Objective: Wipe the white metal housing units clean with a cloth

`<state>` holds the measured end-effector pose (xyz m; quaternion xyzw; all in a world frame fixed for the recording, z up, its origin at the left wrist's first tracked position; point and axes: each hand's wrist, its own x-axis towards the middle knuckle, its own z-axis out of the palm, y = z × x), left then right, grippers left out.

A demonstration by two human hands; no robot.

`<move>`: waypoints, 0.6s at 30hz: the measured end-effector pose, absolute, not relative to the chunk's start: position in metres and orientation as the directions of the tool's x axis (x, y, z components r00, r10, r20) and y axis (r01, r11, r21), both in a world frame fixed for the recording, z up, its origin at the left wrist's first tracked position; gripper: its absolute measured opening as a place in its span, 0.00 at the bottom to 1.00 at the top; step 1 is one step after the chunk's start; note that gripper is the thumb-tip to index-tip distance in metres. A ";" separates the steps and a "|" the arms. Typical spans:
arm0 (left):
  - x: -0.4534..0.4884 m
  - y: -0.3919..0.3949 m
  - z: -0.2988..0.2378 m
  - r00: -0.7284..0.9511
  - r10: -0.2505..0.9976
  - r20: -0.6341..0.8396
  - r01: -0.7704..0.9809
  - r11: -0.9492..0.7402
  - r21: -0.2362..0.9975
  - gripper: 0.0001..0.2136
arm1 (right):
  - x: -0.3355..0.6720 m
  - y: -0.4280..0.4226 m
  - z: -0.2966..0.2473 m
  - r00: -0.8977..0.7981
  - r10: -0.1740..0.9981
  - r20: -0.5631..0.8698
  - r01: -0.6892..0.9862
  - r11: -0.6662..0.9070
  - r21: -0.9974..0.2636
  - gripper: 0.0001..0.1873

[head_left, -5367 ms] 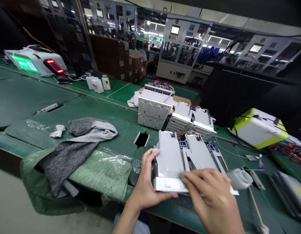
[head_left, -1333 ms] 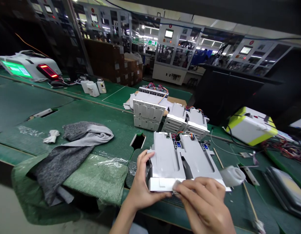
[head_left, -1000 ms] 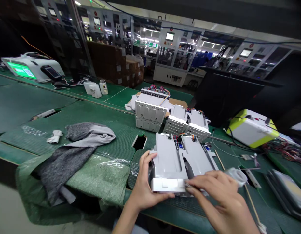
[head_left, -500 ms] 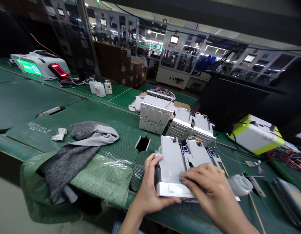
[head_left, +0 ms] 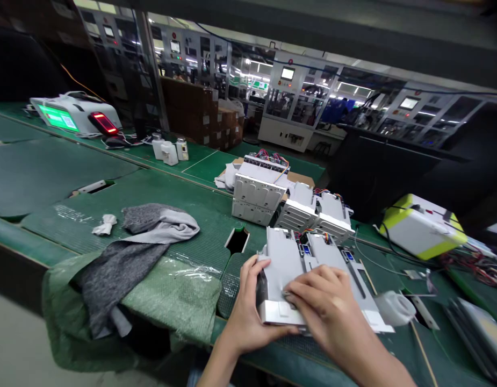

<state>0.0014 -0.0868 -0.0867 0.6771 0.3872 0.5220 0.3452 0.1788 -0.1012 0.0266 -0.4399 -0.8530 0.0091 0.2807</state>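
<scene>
On the green table (head_left: 58, 172), two white units (head_left: 258, 188) stand stacked and two more units (head_left: 316, 209) sit side by side, wires showing at their tops. Nearer the table's edge lies a further unit (head_left: 282, 258), between the hands. The left hand (head_left: 248, 306) is closed around its side. The right hand (head_left: 329, 306) lies curled on its top; whether it pinches anything, I cannot tell. A grey cloth (head_left: 123, 269) lies to the left, a white bottle (head_left: 395, 308) just right.
</scene>
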 end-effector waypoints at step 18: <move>0.001 -0.087 -0.086 0.166 0.882 0.441 0.144 -0.464 0.874 0.51 | 0.179 -0.098 0.031 -0.513 0.746 0.424 0.745 0.632 -0.211 0.06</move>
